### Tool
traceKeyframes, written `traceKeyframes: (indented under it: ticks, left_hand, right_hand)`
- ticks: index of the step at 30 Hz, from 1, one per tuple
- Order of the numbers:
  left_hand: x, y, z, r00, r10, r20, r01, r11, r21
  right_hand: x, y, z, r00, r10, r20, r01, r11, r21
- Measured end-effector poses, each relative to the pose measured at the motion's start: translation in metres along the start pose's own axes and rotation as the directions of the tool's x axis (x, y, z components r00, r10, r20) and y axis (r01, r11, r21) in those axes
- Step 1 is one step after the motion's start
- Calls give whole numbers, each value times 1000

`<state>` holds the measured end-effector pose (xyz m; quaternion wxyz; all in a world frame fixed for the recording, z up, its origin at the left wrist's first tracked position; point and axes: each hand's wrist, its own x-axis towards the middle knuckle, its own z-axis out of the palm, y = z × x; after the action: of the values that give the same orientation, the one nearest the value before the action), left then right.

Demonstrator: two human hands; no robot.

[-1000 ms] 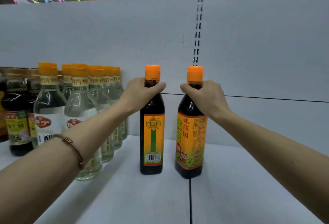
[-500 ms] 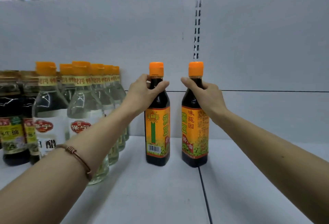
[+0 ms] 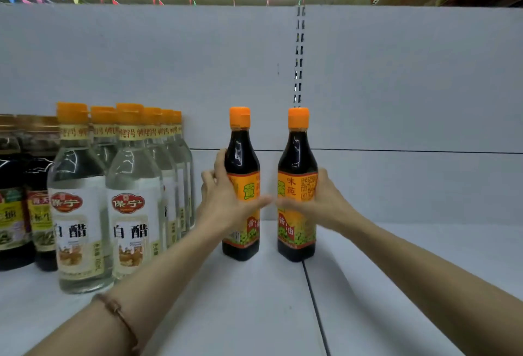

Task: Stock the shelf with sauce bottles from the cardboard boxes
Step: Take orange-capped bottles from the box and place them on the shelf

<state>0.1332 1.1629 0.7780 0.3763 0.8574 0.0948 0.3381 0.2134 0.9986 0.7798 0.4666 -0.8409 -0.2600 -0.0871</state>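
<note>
Two dark sauce bottles with orange caps and orange-yellow labels stand upright side by side on the white shelf (image 3: 254, 304). My left hand (image 3: 226, 205) wraps round the body of the left sauce bottle (image 3: 241, 154), thumb across the label, fingers at its far left side. My right hand (image 3: 322, 205) holds the right sauce bottle (image 3: 297, 157) the same way, at label height. Both thumbs are blurred. No cardboard box is in view.
Rows of clear white-vinegar bottles (image 3: 76, 214) with orange caps stand just left of my left hand. Darker sauce bottles (image 3: 14, 200) fill the far left. A slotted upright (image 3: 299, 52) runs up the white back panel. White shelf surface stretches to the right.
Both hands have slid down from the bottle necks to the labelled bodies. The two bottles stand further back on the shelf and a little wider apart.
</note>
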Motion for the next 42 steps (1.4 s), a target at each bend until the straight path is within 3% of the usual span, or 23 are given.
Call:
traceKeyframes:
  ticks: [3, 7, 10, 15, 18, 21, 27, 42]
  left_hand:
    - [-3, -14, -1, 997, 62, -35, -63, 997, -32]
    - [5, -14, -13, 994, 9, 108, 9, 986, -164]
    - [9, -12, -20, 994, 0, 112, 14, 992, -126]
    - [4, -8, 0, 980, -188, 70, 189, 982, -7]
    - [4, -24, 21, 979, -201, -31, 200, 979, -29]
    - [8, -32, 21, 986, -139, -90, 144, 988, 60]
    - [25, -41, 13, 993, -94, -73, 102, 988, 116]
    - [54, -47, 21, 983, -184, -5, 183, 972, 145]
  right_hand:
    - [-11, 6, 4, 998, 44, 36, -45, 999, 16]
    - [-4, 1, -1, 986, 77, 150, -93, 991, 98]
    - [1, -3, 4, 982, 69, 175, -90, 989, 116]
    - [11, -10, 14, 984, 48, 169, -62, 995, 75]
    - [13, -11, 20, 988, 20, 153, -26, 999, 40]
    - [16, -6, 23, 989, 25, 145, -33, 998, 54]
    - [25, -2, 25, 981, 42, 187, -61, 993, 99]
    - [43, 4, 45, 990, -15, 142, 1, 995, 100]
